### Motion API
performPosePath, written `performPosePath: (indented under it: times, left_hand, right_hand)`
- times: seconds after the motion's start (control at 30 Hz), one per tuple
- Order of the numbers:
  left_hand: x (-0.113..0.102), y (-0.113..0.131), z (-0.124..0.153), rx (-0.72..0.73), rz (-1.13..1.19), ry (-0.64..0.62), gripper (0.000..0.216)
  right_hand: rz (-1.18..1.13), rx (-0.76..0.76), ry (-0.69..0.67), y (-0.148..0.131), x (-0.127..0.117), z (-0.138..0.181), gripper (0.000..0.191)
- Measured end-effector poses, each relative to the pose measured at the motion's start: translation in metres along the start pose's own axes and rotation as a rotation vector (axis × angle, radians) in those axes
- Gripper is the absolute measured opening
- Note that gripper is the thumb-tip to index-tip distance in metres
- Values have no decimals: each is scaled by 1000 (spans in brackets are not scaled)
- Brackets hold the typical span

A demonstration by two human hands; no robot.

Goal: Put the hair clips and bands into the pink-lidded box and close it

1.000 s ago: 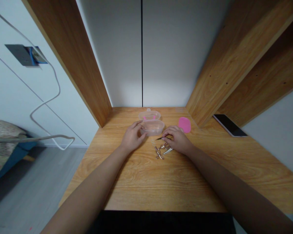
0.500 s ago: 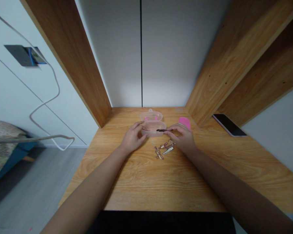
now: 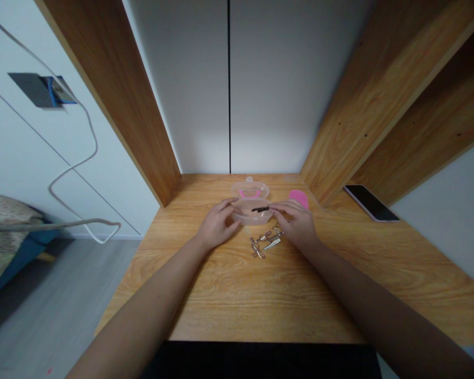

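A small clear plastic box [image 3: 253, 219] stands on the wooden table with its hinged lid [image 3: 237, 186] folded back. My left hand [image 3: 218, 223] is at the box's left end, fingers over the rim and thumb at the front wall, holding it. Between thumb and fingertips, my right hand [image 3: 296, 221] pinches dark hair clips [image 3: 259, 209] above the box's right half; their exact number is unclear. Several metallic hair clips lie in front of the box, among them a silver clip [image 3: 272, 244] and a rose-gold one [image 3: 256, 247].
A pink flat item [image 3: 299, 198] lies behind my right hand. Farther right, a phone [image 3: 370, 202] rests by the wooden panel [image 3: 339, 126]. A white cable [image 3: 92, 137] hangs at the left. A cabinet front [image 3: 268, 105] stands behind the table [image 3: 260, 300].
The box with its lid has shifted slightly to the right, and my left hand moved along with it. The dark clips in my right hand have turned a little.
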State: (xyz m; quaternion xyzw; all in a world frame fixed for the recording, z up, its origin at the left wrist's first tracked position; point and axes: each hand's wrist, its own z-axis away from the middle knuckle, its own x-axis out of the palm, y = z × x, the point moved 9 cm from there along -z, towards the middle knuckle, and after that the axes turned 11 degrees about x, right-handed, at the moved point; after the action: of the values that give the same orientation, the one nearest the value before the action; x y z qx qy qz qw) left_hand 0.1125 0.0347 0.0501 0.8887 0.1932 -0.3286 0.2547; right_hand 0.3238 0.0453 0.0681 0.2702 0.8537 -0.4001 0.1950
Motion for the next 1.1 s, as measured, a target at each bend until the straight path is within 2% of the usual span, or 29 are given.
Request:
performPosePath:
  times: [0.23,0.37,0.53,0.7,0.87,0.93,1.1]
  left_hand:
    - [2,3,-1,25,-11,-22,17]
    - [2,3,-1,29,-18,-21,16]
    - [2,2,0,24,-31,-31,14]
    - [3,-1,1,-9,-62,-34,15]
    - [-1,-13,4,-95,-133,15,17]
    - [-3,-19,6,-129,-146,33,17]
    - [-6,-26,7,-162,-132,67,14]
  right_hand:
    - [41,44,54,8,-1,0,12]
    - [76,48,19,11,3,0,11]
    - [90,7,-80,5,12,1,19]
    - [32,-6,-46,0,7,0,24]
    - [-28,-10,-24,-5,0,-1,20]
    - [-66,-39,-106,-9,5,0,18]
    - [-24,-187,-455,-25,32,13,9]
